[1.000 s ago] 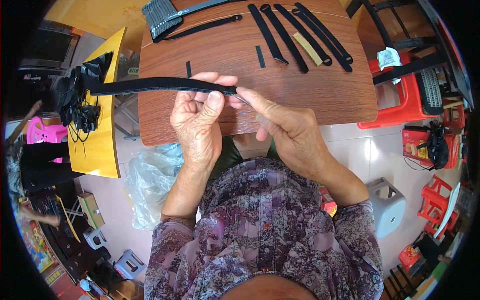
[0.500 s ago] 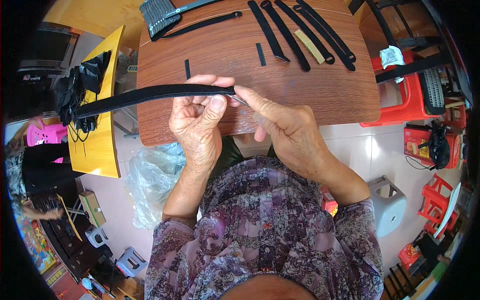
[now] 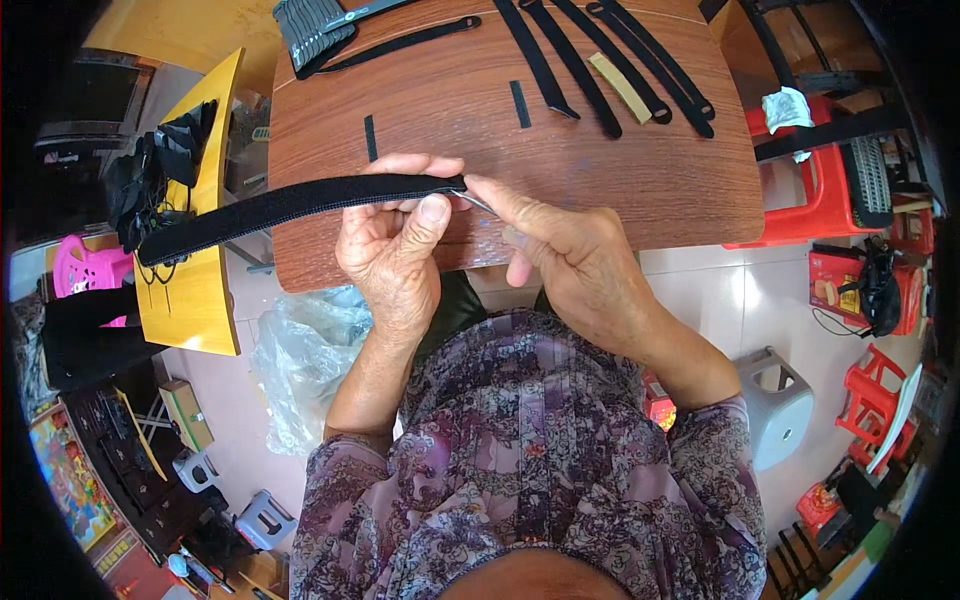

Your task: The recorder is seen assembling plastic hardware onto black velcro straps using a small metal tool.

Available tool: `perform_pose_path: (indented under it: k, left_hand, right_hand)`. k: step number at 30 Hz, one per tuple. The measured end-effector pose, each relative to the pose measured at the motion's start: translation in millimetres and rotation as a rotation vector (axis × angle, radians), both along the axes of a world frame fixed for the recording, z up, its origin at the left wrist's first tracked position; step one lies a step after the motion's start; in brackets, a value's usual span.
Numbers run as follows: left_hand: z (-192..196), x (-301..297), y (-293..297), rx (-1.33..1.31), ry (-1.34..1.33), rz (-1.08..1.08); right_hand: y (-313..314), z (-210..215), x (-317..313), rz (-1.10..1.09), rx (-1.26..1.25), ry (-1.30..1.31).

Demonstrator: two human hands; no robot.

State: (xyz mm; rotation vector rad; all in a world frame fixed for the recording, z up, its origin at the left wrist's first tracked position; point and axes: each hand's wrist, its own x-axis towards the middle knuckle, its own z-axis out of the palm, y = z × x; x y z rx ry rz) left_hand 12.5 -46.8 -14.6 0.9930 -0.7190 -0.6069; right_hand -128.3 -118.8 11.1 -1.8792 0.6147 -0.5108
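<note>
My left hand (image 3: 394, 250) pinches a long black fabric strap (image 3: 300, 201) near its right end, thumb in front and fingers behind. The strap's free length stretches out to the left, past the table edge, bowing slightly. Against the strap's right end, my right hand (image 3: 580, 255) is closed on a slim metal tool (image 3: 476, 202). Only a short shiny length of this tool shows, its tip touching the strap end; the rest is hidden in my fingers. Both hands are over the near edge of the brown wooden table (image 3: 600, 215).
More black straps (image 3: 572, 65) lie at the table's far right, beside a tan strip (image 3: 620, 88). A bundle of grey-black strips (image 3: 312, 30) sits at the far left. A yellow table (image 3: 200, 290) with black items stands left; a red stool (image 3: 800, 200) stands right.
The strap's free left end has swung slightly down and to the left. Both hands keep their grip, nearly in place. A person at the far left has moved mostly out of sight.
</note>
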Motion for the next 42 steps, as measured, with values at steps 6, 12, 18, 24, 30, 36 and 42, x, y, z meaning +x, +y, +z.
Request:
perform_pose_path:
  k: [6,12,18,24,30,36,42]
  left_hand:
    - [-6,2,2,0.002,-0.061,0.002]
    - [-10,3,5,0.047,-0.181,0.033]
    - [-12,-2,5,0.047,-0.201,0.064]
    - [-12,-3,5,0.061,-0.185,0.153]
    - [-9,0,7,0.095,-0.013,0.002]
    - [-14,4,7,0.077,-0.072,0.000]
    - [-20,2,6,0.085,-0.233,0.131]
  right_hand:
    - [-2,-4,0,0.030,0.034,0.000]
    - [-2,-2,1,0.043,0.015,0.035]
    - [3,-8,4,0.032,0.055,0.017]
    - [2,-3,5,0.035,0.187,0.010]
    - [-4,-6,5,0.061,0.323,-0.012]
    - [-6,-10,7,0.089,0.338,-0.025]
    - [-6,-16,8,0.133,0.431,-0.010]
